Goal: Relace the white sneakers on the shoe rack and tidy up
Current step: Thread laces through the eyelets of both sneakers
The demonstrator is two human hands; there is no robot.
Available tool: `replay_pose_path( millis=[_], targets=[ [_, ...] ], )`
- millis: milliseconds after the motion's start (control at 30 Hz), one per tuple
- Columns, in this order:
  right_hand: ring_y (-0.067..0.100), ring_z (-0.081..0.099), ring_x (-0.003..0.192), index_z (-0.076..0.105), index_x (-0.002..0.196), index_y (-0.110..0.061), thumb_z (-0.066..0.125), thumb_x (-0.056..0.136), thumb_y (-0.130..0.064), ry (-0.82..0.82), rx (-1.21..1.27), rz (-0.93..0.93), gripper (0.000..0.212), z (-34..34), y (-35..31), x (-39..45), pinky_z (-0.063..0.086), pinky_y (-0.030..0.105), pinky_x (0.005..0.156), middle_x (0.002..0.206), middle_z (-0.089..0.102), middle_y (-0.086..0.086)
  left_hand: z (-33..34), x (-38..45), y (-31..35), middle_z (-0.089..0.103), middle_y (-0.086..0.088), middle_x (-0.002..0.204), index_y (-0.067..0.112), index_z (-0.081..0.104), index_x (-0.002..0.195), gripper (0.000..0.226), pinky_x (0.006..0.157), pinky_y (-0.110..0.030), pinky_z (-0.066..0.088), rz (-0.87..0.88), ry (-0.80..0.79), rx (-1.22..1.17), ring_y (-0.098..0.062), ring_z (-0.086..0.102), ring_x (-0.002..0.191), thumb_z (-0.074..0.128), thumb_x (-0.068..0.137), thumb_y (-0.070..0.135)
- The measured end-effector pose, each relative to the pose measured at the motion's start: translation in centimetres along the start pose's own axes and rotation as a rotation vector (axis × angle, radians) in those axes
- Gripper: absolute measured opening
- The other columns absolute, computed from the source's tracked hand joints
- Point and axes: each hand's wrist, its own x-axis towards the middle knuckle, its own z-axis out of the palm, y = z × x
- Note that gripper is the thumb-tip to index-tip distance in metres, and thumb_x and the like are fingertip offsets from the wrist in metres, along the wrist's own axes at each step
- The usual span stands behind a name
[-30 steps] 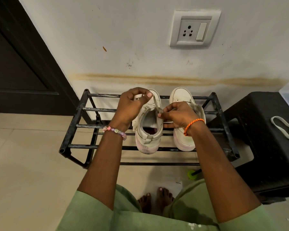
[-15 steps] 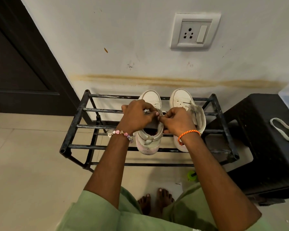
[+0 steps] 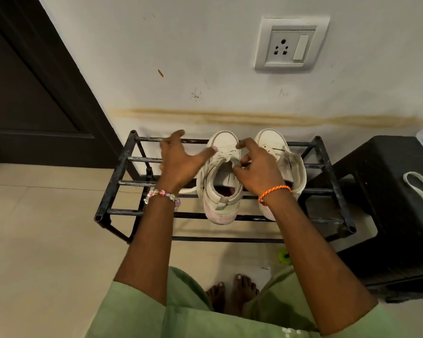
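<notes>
Now the left hand [image 3: 178, 162] has let go and spread wide beside the left sneaker [image 3: 221, 181], while the right hand [image 3: 255, 167] still pinches the lace at the tongue. Both sneakers stand toward the rack's [image 3: 115, 191] back edge, the right sneaker [image 3: 282, 154] apparently unlaced; a spare lace [image 3: 420, 189] waits on the stool [image 3: 386, 203].

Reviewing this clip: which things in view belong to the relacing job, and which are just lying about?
Job:
left sneaker, under both hands
right sneaker
loose white lace on the black stool
shoe rack
left hand, fingers spread
right hand, pinching the tongue

Lying about:
wall socket
green object on the floor
dark door
</notes>
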Motion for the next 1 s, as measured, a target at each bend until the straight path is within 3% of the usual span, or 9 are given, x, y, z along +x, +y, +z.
replay_pose_path(
  millis=[167, 267, 367, 533, 633, 733, 800, 933, 1000],
  targets=[
    [0.032, 0.056, 0.094, 0.066, 0.114, -0.015, 0.051, 0.088, -0.01, -0.008, -0.182, -0.155, 0.03, 1.1, -0.3, 0.1, 0.048, 0.038, 0.083, 0.107, 0.05, 0.017, 1.7, -1.4, -0.1, 0.051, -0.007, 0.111, 0.017, 0.052, 0.102, 0.038, 0.073, -0.023, 0.047, 0.193, -0.208, 0.086, -0.021, 0.055, 0.098, 0.076, 0.073, 0.016],
    [0.034, 0.053, 0.1, 0.067, 0.112, -0.013, 0.056, 0.089, -0.015, 0.007, -0.237, -0.144, 0.026, 1.6, -0.4, 0.0, 0.047, 0.041, 0.084, 0.11, 0.049, 0.016, 3.0, -2.3, -0.3, 0.061, -0.002, 0.093, 0.014, 0.051, 0.097, 0.031, 0.069, -0.033, 0.051, 0.178, 0.023, 0.055, -0.022, 0.061, 0.084, 0.072, 0.074, 0.015],
    [0.03, 0.051, 0.102, 0.068, 0.108, -0.014, 0.06, 0.088, -0.02, 0.054, -0.234, -0.116, 0.022, 1.5, -0.5, -0.2, 0.046, 0.039, 0.083, 0.11, 0.048, 0.013, 4.3, -3.4, -0.5, 0.058, -0.004, 0.098, 0.012, 0.047, 0.104, 0.039, 0.065, -0.031, 0.047, 0.171, 0.246, 0.0, -0.019, 0.057, 0.08, 0.072, 0.074, 0.018],
    [0.025, 0.056, 0.093, 0.071, 0.09, -0.01, 0.063, 0.083, -0.012, 0.191, -0.087, -0.073, 0.011, 1.7, -0.3, -0.2, 0.046, 0.033, 0.078, 0.106, 0.053, 0.011, 5.6, -4.3, -0.9, 0.055, -0.007, 0.099, 0.014, 0.066, 0.095, 0.018, 0.07, -0.037, 0.048, 0.234, 0.398, 0.056, -0.024, 0.055, 0.09, 0.07, 0.078, 0.019],
    [0.023, 0.061, 0.085, 0.063, 0.072, -0.014, 0.064, 0.08, -0.009, 0.251, 0.358, 0.246, 0.01, 1.4, -0.8, 0.6, 0.05, 0.033, 0.077, 0.09, 0.062, 0.008, 5.6, -4.5, -1.1, 0.061, -0.005, 0.094, 0.016, 0.071, 0.096, 0.017, 0.075, -0.042, 0.05, 0.211, 0.398, 0.055, -0.023, 0.058, 0.086, 0.069, 0.081, 0.022],
    [0.017, 0.06, 0.068, 0.056, 0.074, -0.013, 0.054, 0.089, -0.006, 0.111, 0.915, 0.696, 0.016, 0.4, -1.1, 1.7, 0.05, 0.028, 0.059, 0.077, 0.063, 0.007, 5.4, -4.5, -1.2, 0.064, -0.004, 0.099, 0.015, 0.072, 0.1, 0.02, 0.075, -0.043, 0.052, 0.216, 0.377, 0.054, -0.024, 0.062, 0.082, 0.069, 0.081, 0.023],
    [0.014, 0.058, 0.062, 0.057, 0.078, -0.013, 0.047, 0.092, -0.006, 0.038, 0.978, 0.781, 0.018, 0.1, -1.1, 1.8, 0.047, 0.025, 0.057, 0.071, 0.06, 0.003, 5.4, -4.6, -1.3, 0.066, -0.005, 0.099, 0.014, 0.072, 0.1, 0.02, 0.073, -0.04, 0.053, 0.229, 0.372, 0.026, -0.024, 0.063, 0.079, 0.069, 0.082, 0.022],
    [0.014, 0.055, 0.061, 0.062, 0.072, -0.016, 0.037, 0.085, 0.004, -0.005, 0.75, 0.558, 0.034, -0.3, -1.5, 1.7, 0.049, 0.025, 0.058, 0.072, 0.06, 0.002, 5.6, -4.8, -1.4, 0.069, -0.006, 0.099, 0.011, 0.072, 0.101, 0.021, 0.069, -0.029, 0.05, 0.224, 0.392, -0.076, -0.021, 0.063, 0.081, 0.069, 0.084, 0.022],
    [0.016, 0.058, 0.073, 0.07, 0.07, -0.018, 0.046, 0.084, -0.009, -0.052, 0.478, 0.338, 0.029, -0.6, -1.8, 1.5, 0.05, 0.03, 0.071, 0.08, 0.066, -0.001, 5.8, -4.7, -1.5, 0.069, -0.006, 0.098, 0.01, 0.072, 0.099, 0.02, 0.07, -0.029, 0.05, 0.218, 0.399, -0.135, -0.021, 0.063, 0.082, 0.07, 0.084, 0.022]
  ],
)
